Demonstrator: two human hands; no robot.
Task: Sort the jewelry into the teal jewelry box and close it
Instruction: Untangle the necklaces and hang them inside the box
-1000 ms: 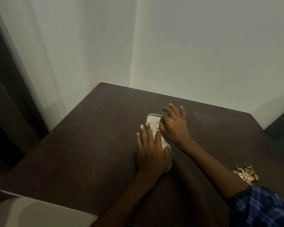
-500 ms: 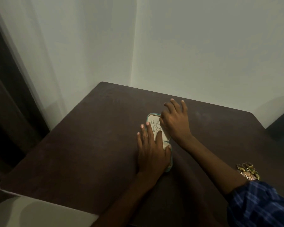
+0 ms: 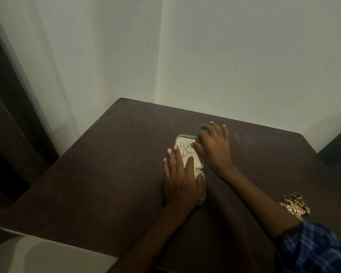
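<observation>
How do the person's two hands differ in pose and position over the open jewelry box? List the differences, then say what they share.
1. The left hand lies flat with straight fingers; the right hand is arched with bent fingers.
2. The left hand covers the near half of the jewelry box; the right hand is at the far half.
3. The right hand's fingertips are at the chains; the left hand presses down.

Shared: both are bare and at the box.

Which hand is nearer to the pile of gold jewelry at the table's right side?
Right. The right hand rests at the box's far half, closer to the gold jewelry pile; the left hand lies farther left.
</observation>
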